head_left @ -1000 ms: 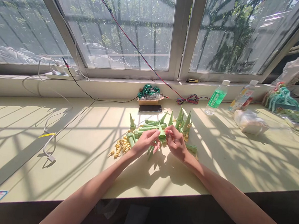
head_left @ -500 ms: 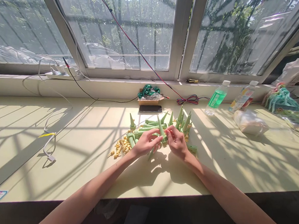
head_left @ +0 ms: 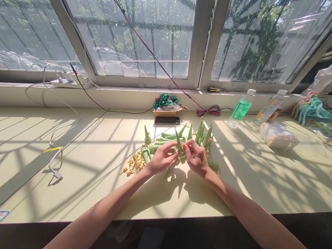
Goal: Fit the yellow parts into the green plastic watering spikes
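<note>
Between my two hands a pointed green cone (head_left: pixel 179 141) is held up, its tip toward the window. My left hand (head_left: pixel 163 157) is closed on its lower part with thumb and fingers. From the other side, my right hand (head_left: pixel 196 157) pinches near the cone's base; whether a small part is also in those fingers is hidden. Behind the hands lie several green tubes (head_left: pixel 169 135), and more green cones (head_left: pixel 200 132) stand upright. A heap of small yellow pegs (head_left: pixel 135 162) spreads beside my left hand. Another green piece (head_left: pixel 167 172) shows partly below that hand.
A black phone (head_left: pixel 167 120) lies before a small cardboard box (head_left: pixel 166 113) at the back. Two bottles, one with a green label (head_left: pixel 240 111), stand at back right near a plastic-wrapped packet (head_left: pixel 279 136). A white cable (head_left: pixel 55 162) trails over the table's left side.
The held cone has tilted slightly and its tip sits a little lower; its shadow now shows on the table between the hands' shadows. Both hands keep nearly the same place.
</note>
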Demonstrator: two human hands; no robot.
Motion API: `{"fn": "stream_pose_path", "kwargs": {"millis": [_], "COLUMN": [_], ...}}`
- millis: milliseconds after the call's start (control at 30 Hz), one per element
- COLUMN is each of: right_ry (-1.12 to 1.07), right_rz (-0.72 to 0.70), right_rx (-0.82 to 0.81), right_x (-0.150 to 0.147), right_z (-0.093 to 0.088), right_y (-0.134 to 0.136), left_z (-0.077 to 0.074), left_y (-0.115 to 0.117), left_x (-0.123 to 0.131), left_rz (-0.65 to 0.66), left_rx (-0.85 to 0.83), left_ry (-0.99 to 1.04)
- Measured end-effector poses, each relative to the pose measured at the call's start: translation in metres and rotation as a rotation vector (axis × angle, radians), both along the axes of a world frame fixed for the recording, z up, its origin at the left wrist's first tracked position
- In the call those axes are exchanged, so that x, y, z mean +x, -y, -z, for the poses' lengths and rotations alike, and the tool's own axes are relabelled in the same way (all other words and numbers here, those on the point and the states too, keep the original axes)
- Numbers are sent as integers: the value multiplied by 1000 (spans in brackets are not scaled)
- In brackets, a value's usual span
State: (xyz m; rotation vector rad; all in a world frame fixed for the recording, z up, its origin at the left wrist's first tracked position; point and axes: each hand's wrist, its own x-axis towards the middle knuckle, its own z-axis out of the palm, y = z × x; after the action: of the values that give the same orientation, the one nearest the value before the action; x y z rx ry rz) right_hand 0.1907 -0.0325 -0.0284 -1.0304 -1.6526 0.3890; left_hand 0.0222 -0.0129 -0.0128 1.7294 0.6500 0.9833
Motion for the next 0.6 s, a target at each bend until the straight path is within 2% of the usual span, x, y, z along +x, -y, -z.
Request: {"fn": "stream_pose_path", "kwargs": {"millis": [367,600], "right_ry": [-3,-36], "right_rz": [-29,-52], "right_rx": [-2,-10], "right_x": [-1,-3], "right_z": [-3,-3], "right_y": [3,2], "left_z": [0,0], "left_y": [0,1], "left_x": [-1,0], "left_rz": [-21,-39], "left_rx": [84,79], "left_ry": [1,-6]}}
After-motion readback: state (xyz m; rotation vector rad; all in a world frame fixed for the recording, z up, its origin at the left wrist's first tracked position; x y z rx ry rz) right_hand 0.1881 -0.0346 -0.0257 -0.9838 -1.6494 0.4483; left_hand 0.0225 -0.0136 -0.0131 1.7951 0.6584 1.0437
